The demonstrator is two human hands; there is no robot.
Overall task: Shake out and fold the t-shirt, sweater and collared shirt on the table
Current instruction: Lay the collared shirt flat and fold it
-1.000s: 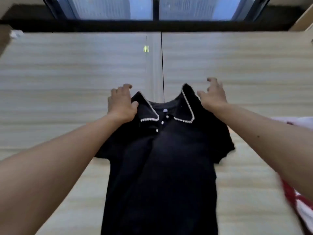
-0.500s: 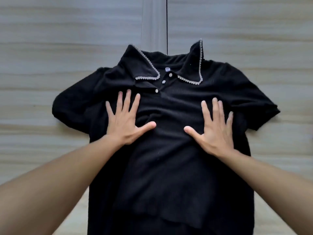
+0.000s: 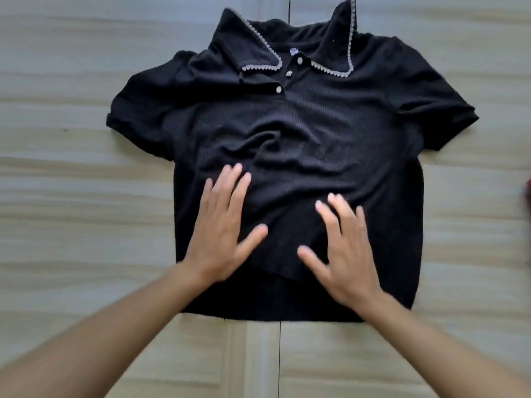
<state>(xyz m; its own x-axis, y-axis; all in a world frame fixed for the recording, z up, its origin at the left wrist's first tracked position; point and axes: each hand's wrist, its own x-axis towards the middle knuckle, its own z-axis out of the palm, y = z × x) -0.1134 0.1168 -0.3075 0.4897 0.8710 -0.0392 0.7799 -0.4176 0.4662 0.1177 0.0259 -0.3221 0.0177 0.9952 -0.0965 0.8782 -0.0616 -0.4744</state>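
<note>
Head view: the black collared shirt point(image 3: 316, 124) lies face up on the pale wooden tabletop point(image 3: 71, 196), with its collar point(image 3: 258, 53) away from me and its hem point(image 3: 287, 315) toward me. My left hand point(image 3: 221, 234) rests on the lower left of the body and my right hand point(image 3: 347, 254) on the lower middle. On both, the fingers point(image 3: 230, 193) are straight and spread, gripping nothing. Blur stops me telling how firmly they press. The front panel is rucked up: its edge point(image 3: 281, 275) lies between my wrists, short of the back hem. A cluster of creases point(image 3: 270, 147) crosses the chest just beyond my hands. The left sleeve point(image 3: 138, 122) is bunched, while the right sleeve point(image 3: 436, 110) lies flatter. A sliver of something red point(image 3: 528, 193) shows at the right border, and I cannot tell what it is.

I judge this step to be smoothing before the first fold. To do it well I would hold both palms flat and sweep toward me and outward, drawing the front panel down until its edge meets the back hem. The pressure should be light, so the ribbed knit neither stretches nor slides as a whole. Then I would press the chest creases outward from the buttons point(image 3: 290, 73), pull the left sleeve straight, and even the collar points before folding the sides in
</note>
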